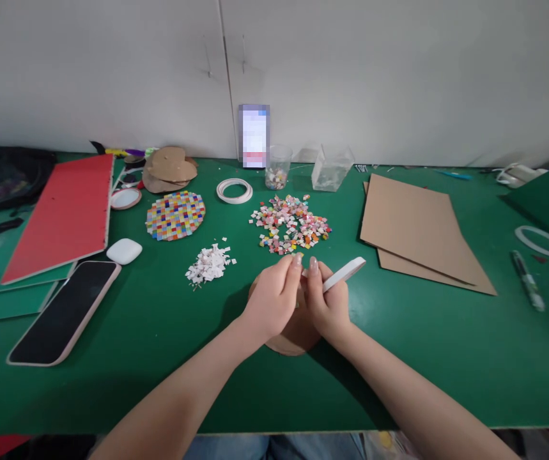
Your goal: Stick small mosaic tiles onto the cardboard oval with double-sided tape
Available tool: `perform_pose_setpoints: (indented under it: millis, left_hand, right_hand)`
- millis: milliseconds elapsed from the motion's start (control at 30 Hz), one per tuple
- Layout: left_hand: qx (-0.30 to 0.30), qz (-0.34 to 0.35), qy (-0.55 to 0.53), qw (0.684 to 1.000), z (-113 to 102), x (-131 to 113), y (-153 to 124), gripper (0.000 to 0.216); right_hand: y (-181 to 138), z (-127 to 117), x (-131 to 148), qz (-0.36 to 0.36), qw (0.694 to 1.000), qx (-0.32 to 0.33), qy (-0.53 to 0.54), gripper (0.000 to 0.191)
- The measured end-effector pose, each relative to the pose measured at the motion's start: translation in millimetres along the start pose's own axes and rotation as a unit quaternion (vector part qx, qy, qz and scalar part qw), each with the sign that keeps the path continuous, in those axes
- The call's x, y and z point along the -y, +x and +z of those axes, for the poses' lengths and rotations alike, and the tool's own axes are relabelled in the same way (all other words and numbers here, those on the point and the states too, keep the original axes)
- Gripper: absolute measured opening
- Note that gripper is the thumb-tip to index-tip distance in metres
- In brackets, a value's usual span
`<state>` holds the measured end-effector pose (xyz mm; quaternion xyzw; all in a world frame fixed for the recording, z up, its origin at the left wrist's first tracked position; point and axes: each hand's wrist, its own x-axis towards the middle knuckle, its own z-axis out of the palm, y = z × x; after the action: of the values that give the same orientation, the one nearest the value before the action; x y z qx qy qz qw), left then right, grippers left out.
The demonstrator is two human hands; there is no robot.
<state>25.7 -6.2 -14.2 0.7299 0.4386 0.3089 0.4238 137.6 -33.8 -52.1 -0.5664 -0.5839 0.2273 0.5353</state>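
Note:
My left hand (274, 297) and my right hand (329, 303) meet above a round brown cardboard disc (291, 338) on the green table (159, 358). My right hand grips a white roll of tape (346, 273), tilted up to the right. My left hand's fingers are pinched together at the roll's edge; what they hold is too small to make out. Just beyond the hands lies a heap of small coloured mosaic tiles (291, 223). A small pile of white paper scraps (209, 264) lies to the left.
A finished mosaic disc (176, 215), a second tape ring (234, 190), two clear cups (278, 166), stacked cardboard discs (169, 169), brown cardboard sheets (413, 223), a red board (66, 214), a phone (66, 311), an earbud case (124, 251) and a pen (528, 281) lie around.

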Motion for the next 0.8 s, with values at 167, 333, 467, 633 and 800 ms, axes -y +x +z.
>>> perform_pose_setpoints:
  millis: [167,333,467,633,800]
  left_hand:
    - [0.005,0.006,0.036,0.999,3.6,1.7,0.6,0.027]
    - [0.004,0.032,0.107,0.994,4.6,3.1,-0.3,0.022]
    - [-0.001,0.025,0.117,0.993,2.9,1.7,-0.8,0.022]
    - [0.005,0.006,0.072,0.997,-1.4,0.0,0.9,0.028]
    - [0.012,-0.014,-0.026,0.999,-6.0,1.1,5.1,0.03]
  right_hand:
    - [-0.2,1.1,1.5,0.013,1.0,0.009,0.018,0.028]
    - [0.4,-0.3,3.1,0.008,1.0,0.023,-0.011,0.03]
    - [1.7,-2.3,3.2,-0.017,0.999,0.025,-0.024,0.031]
    - [0.6,-2.6,0.9,0.0,1.0,0.028,0.006,0.031]
    - [-0.2,-1.6,-0.8,0.019,0.999,0.011,0.039,0.033]
